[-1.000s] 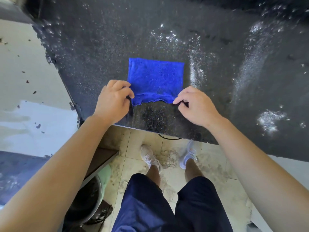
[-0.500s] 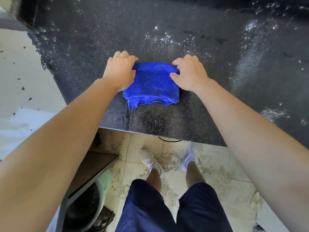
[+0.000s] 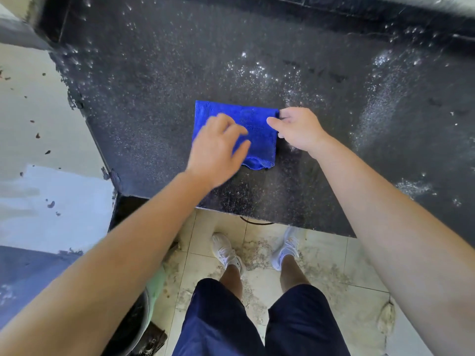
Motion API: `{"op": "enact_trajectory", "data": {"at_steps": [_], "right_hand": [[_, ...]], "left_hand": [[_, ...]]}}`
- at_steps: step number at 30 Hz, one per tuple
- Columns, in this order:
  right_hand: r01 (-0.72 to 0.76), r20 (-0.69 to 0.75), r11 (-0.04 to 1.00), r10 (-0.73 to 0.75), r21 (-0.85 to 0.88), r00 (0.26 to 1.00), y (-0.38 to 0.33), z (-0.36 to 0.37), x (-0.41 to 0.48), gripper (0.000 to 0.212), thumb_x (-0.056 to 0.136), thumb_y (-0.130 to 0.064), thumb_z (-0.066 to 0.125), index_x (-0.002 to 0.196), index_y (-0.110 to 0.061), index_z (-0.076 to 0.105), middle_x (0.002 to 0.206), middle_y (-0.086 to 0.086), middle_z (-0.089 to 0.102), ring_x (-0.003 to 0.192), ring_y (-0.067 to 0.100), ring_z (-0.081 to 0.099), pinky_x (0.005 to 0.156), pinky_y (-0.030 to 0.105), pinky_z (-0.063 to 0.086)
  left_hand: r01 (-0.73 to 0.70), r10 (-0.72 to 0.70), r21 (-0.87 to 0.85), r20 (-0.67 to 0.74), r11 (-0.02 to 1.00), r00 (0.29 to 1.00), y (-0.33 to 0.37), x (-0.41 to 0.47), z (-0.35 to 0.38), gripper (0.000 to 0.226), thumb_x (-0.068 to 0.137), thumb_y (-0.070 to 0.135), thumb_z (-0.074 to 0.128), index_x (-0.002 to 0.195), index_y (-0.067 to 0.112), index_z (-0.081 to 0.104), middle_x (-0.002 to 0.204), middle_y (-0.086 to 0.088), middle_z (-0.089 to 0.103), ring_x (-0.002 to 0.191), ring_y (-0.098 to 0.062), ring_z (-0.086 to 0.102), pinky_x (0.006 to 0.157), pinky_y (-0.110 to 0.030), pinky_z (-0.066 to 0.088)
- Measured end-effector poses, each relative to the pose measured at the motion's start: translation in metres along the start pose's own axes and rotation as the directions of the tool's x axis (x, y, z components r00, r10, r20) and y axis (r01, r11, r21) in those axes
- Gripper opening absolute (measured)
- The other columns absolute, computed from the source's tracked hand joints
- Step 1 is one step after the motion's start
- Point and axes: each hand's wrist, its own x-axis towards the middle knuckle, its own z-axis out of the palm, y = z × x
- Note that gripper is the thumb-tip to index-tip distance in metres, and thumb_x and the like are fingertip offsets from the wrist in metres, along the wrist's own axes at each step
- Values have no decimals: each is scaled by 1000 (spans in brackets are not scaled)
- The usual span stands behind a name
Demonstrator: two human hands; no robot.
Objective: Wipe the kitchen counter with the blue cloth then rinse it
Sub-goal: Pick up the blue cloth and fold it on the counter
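Blue cloth (image 3: 253, 114) half under blurred, open-fingered left hand (image 3: 216, 152); right hand (image 3: 299, 129) at its corner, grip unclear.

Dirty tiled floor (image 3: 334, 291) — dark bucket (image 3: 132, 327) at left.

The cloth (image 3: 259, 140) was bright blue all over. The worktop (image 3: 154, 98) was black with lots of tiny grey specks, and it had white sparkly patches near its far edge and right side. The floor tiles (image 3: 347, 278) were cream with messy brown and grey smudges. The shoes (image 3: 226, 250) were white. The shorts (image 3: 218, 317) were dark blue. Left of the worktop, a ledge (image 3: 30, 111) was pale grey with small dark flecks.
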Motion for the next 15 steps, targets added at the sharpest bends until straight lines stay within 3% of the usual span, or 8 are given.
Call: {"op": "enact_trajectory", "data": {"at_steps": [2, 5, 7, 9, 12, 15], "right_hand": [[-37, -16, 997, 38, 64, 999, 2, -3, 1, 36, 94, -33, 61, 104, 0, 70, 101, 21, 72, 78, 30, 64, 83, 44, 54], [-67, -6, 987, 69, 146, 998, 2, -6, -1, 14, 97, -28, 63, 97, -20, 74, 106, 13, 75, 83, 17, 64, 96, 47, 55], [-79, -2, 984, 81, 159, 997, 4, -6, 0, 16, 97, -26, 63, 100, -18, 76, 99, 3, 76, 86, 15, 63, 98, 43, 54], [-81, -2, 986, 82, 145, 997, 4, -6, -1, 18, 97, -26, 62, 100, -14, 76, 92, -4, 73, 91, 17, 66, 99, 39, 53], [-79, 17, 983, 78, 164, 997, 1, -6, -1, 20, 97, -27, 62, 79, -29, 69, 88, -9, 72, 84, 12, 66, 89, 29, 55], [-72, -12, 969, 77, 236, 997, -9, -8, 1, 14, 94, -30, 64, 83, -28, 71, 82, -12, 71, 68, 6, 58, 65, 16, 50]], "left_hand": [[-18, 23, -57, 81, 998, 996, 21, -9, 18, 36, 85, 42, 68, 104, 11, 72, 94, -8, 61, 81, -31, 56, 68, -42, 51], [42, -52, 56, 189, 998, 981, 35, -13, 39, 54, 73, 58, 76, 104, 15, 72, 96, -5, 61, 81, -30, 54, 65, -39, 47], [58, -71, 86, 157, 995, 985, 36, -15, 45, 40, 76, 43, 78, 100, 13, 73, 95, -7, 61, 79, -32, 55, 64, -41, 48], [50, -56, 67, 88, 996, 995, 35, -17, 47, 22, 83, 25, 62, 95, 11, 74, 88, -7, 63, 72, -31, 54, 59, -42, 50], [106, -104, -38, 50, 994, 993, 33, -16, 40, 26, 77, 17, 52, 91, 12, 74, 81, -4, 64, 66, -29, 56, 55, -37, 50], [393, -393, -334, 73, 857, 917, 36, -15, 21, 19, 77, 14, 68, 96, 19, 70, 88, 8, 68, 73, -13, 62, 70, -33, 54]]}}
